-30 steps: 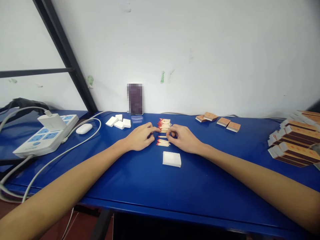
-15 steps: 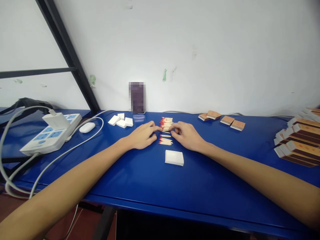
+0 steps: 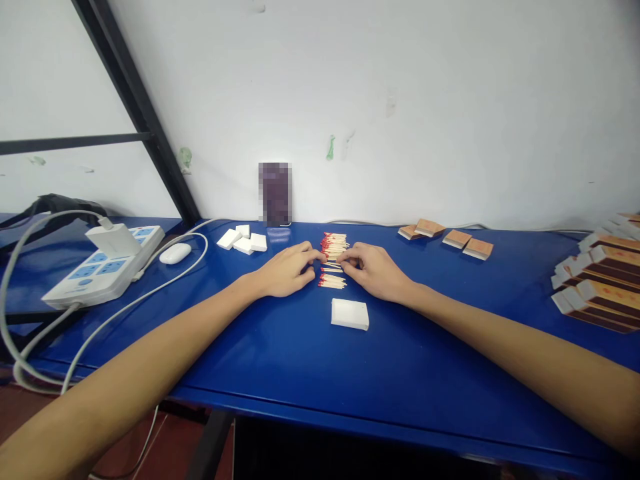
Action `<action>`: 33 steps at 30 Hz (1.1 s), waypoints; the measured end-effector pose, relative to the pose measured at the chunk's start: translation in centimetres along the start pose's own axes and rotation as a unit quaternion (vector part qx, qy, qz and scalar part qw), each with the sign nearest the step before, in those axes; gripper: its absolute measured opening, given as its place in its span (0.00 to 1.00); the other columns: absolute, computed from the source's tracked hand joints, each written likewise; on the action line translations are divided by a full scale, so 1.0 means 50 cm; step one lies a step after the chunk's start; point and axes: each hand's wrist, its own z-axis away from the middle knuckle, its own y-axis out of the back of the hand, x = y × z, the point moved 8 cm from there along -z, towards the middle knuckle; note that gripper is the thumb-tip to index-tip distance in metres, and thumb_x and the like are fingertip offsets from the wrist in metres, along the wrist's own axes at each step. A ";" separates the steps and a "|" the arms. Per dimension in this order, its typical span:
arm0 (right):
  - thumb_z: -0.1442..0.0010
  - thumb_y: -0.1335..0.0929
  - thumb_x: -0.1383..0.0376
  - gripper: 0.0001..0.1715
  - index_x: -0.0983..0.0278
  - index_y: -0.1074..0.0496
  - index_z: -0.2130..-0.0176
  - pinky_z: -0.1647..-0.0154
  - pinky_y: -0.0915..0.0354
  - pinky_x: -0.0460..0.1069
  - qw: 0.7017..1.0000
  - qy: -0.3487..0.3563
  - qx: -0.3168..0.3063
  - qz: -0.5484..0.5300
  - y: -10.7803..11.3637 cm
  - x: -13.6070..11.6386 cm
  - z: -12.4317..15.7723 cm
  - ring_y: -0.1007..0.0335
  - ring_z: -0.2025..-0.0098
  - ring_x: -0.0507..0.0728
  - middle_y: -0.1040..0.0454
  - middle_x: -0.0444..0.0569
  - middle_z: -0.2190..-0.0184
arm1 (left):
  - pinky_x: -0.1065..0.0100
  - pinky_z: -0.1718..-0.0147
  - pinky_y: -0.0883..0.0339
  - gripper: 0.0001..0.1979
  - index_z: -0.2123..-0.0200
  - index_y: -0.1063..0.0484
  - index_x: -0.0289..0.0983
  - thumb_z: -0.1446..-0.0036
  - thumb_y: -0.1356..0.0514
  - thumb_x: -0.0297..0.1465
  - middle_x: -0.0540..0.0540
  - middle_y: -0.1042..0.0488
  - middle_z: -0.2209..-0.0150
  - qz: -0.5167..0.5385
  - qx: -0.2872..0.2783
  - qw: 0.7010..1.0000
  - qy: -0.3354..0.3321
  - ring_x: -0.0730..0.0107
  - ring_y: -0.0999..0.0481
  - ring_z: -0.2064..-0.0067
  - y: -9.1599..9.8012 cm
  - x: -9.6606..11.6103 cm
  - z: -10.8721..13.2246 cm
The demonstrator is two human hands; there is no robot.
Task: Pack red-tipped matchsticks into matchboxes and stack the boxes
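Note:
Red-headed matches [image 3: 333, 247] lie side by side in a pile on the blue table, heads to the left. A smaller row of matches [image 3: 332, 281] lies nearer me, with a few single ones between the two groups. My left hand [image 3: 291, 268] reaches in from the left, its index fingertip at the heads along the pile's near edge and its thumb apart. Opposite it, my right hand [image 3: 375, 268] has its index fingertip at the plain ends, thumb a little lower. Neither hand has a match lifted. A white matchbox tray [image 3: 349, 314] lies just in front of them.
Several small white trays [image 3: 243, 241] lie at the back left, near an upright phone [image 3: 275, 193]. Orange matchbox sleeves [image 3: 457, 239] lie at the back right; matchboxes [image 3: 603, 287] are stacked far right. A power strip [image 3: 103, 270], white case [image 3: 175, 253] and cables occupy the left.
The matches between my fingertips have shifted slightly, with single ones now lying closer to the near row. Both hands stay almost in place; the whole view has shifted slightly.

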 end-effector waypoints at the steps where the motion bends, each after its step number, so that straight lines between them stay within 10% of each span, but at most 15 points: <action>1: 0.39 0.36 0.69 0.12 0.63 0.21 0.64 0.66 0.43 0.48 1.000 0.003 0.000 0.002 0.000 0.000 0.000 0.37 0.71 0.52 0.32 0.45 0.72 | 0.61 0.57 0.34 0.18 0.47 0.33 0.37 0.39 0.51 0.28 0.46 0.34 0.61 0.003 0.003 1.000 0.001 0.64 0.31 0.59 0.001 0.000 0.000; 33: 0.42 0.36 0.69 0.17 0.63 0.19 0.60 0.64 0.40 0.49 0.999 -0.027 0.030 0.011 0.008 0.008 0.006 0.34 0.68 0.54 0.28 0.47 0.70 | 0.61 0.58 0.36 0.10 0.58 0.34 0.37 0.42 0.50 0.25 0.47 0.34 0.65 0.019 0.028 0.999 -0.004 0.64 0.32 0.61 0.007 -0.006 -0.002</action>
